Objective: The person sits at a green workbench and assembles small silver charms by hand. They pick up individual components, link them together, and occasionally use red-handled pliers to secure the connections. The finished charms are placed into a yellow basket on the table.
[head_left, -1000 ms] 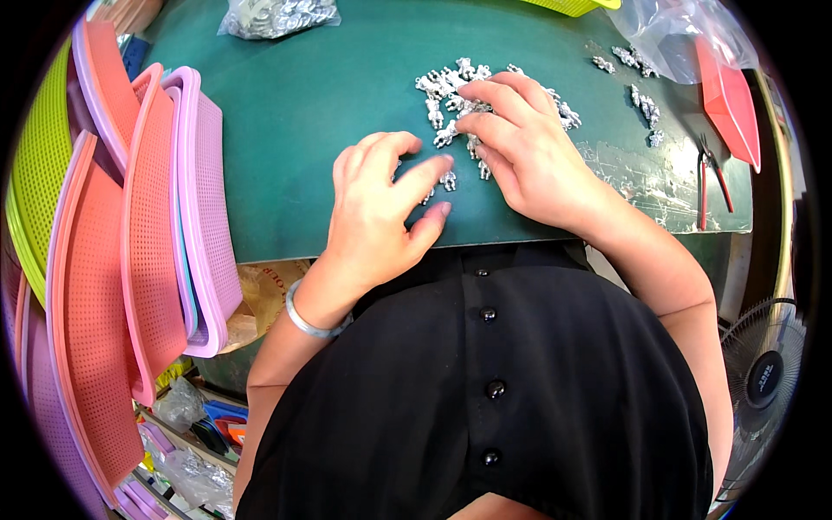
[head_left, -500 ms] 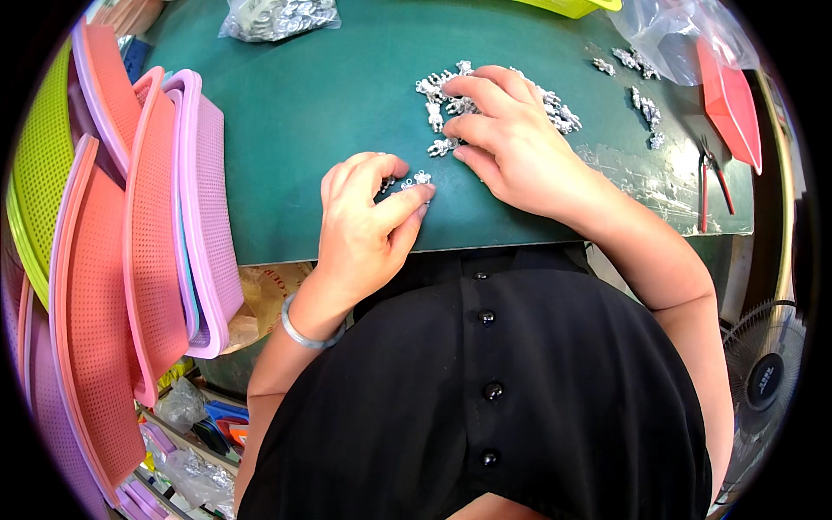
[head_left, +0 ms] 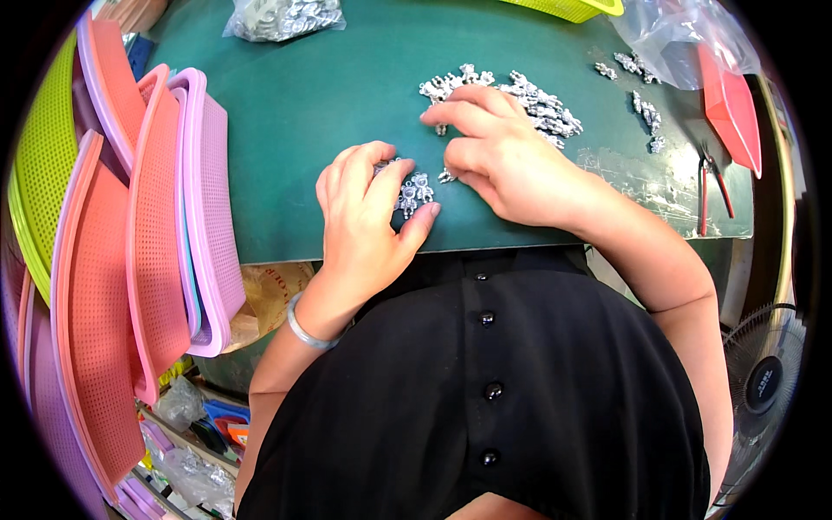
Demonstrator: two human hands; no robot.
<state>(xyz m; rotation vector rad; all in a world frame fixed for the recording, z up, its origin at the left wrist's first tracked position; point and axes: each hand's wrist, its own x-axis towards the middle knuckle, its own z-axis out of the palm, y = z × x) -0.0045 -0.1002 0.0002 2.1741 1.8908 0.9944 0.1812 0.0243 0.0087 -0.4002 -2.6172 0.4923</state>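
Observation:
My left hand [head_left: 360, 204] rests on the green table with fingers curved and apart, cupped around several small silver bear-shaped charms [head_left: 416, 192]. Part of that group is hidden under its fingers. To the right, my right hand [head_left: 516, 160] has its thumb and index finger close together at another silver charm [head_left: 446, 175], mostly covered by the fingertips. Its other fingers reach over the near side of a larger heap of such charms [head_left: 542, 111]. A pale bangle [head_left: 305, 328] circles my left wrist.
Stacked perforated plastic baskets [head_left: 165, 225] stand along the left. A bag of metal pieces [head_left: 284, 17] lies at the back. On the right are loose charms [head_left: 646, 113], red-handled pliers [head_left: 712, 186], a red tray [head_left: 726, 113], clear plastic [head_left: 685, 35] and a fan [head_left: 764, 381].
My left thumb and fingers have spread, uncovering more charms. The right hand has drawn slightly nearer, with a charm at its fingertips now closer to the left group.

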